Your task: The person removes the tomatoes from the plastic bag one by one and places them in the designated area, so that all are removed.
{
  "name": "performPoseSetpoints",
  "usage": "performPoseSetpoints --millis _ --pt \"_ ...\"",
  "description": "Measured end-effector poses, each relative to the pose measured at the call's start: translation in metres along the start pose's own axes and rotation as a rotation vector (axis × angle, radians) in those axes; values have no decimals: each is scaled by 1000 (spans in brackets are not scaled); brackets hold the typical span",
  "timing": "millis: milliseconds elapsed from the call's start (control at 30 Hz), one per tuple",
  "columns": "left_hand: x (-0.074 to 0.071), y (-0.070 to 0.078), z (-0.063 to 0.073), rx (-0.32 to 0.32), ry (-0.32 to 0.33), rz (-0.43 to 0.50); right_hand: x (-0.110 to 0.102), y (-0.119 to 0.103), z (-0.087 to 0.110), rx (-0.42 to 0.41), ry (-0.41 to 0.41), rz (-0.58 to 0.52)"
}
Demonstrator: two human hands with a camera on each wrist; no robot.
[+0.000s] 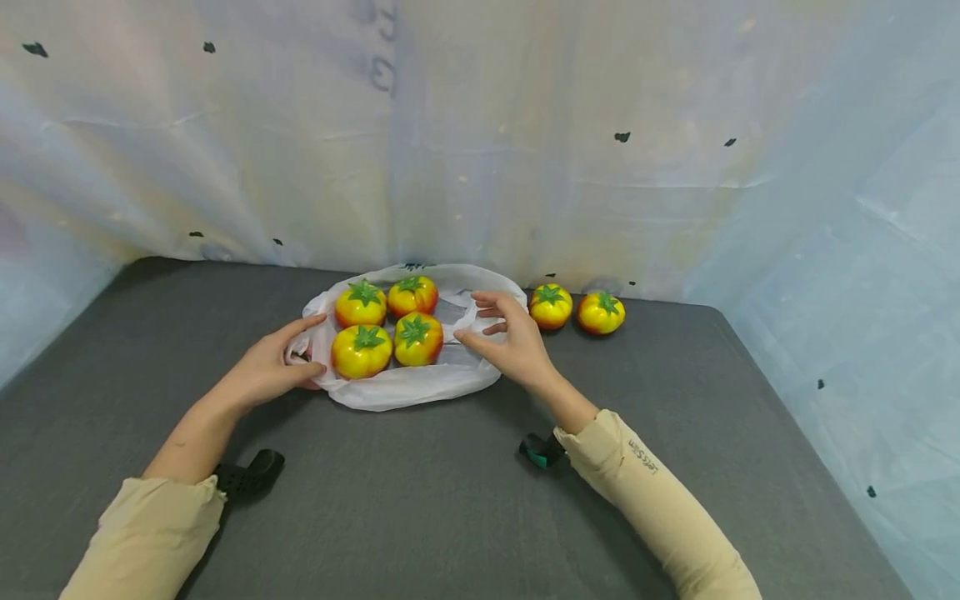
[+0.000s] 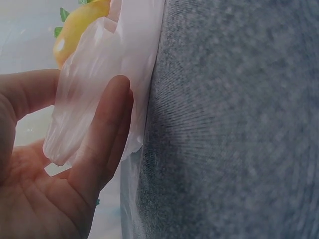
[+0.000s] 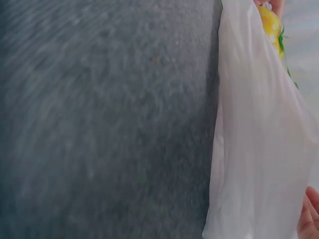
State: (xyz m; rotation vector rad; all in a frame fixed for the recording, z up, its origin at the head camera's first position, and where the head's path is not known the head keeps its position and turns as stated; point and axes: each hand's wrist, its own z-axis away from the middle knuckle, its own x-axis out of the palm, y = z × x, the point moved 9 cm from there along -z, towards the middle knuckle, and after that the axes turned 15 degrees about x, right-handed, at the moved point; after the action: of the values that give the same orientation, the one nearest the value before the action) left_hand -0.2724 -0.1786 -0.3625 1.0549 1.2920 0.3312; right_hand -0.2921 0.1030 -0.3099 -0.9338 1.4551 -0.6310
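A white plastic bag [image 1: 405,390] lies spread with its mouth facing up, and several yellow-red tomatoes [image 1: 362,351] with green leafy tops sit inside its left half. At the bag's left end, my left hand [image 1: 273,360] has the gathered plastic between thumb and fingers. The left wrist view shows the fingers [image 2: 107,124] lying against the crumpled bag. My right hand [image 1: 510,337] reaches over the bag's right side, fingers bent and apart from the thumb, holding nothing. Only a small part of the right hand [image 3: 310,219] appears in the right wrist view, beside the bag wall.
Two more tomatoes, one nearer [image 1: 551,307] and one farther right [image 1: 600,313], stand outside the bag near the table's back edge. The grey table [image 1: 420,500] is bordered by a pale plastic sheet [image 1: 487,150] behind and at both sides.
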Motion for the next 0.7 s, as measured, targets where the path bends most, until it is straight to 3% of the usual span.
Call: performPoseSetpoints --millis 300,700 --pt "-1 -2 2 7 -4 -21 26 -7 -1 -10 -111 14" --pt "0 0 1 6 12 12 46 -14 -1 -66 -145 149"
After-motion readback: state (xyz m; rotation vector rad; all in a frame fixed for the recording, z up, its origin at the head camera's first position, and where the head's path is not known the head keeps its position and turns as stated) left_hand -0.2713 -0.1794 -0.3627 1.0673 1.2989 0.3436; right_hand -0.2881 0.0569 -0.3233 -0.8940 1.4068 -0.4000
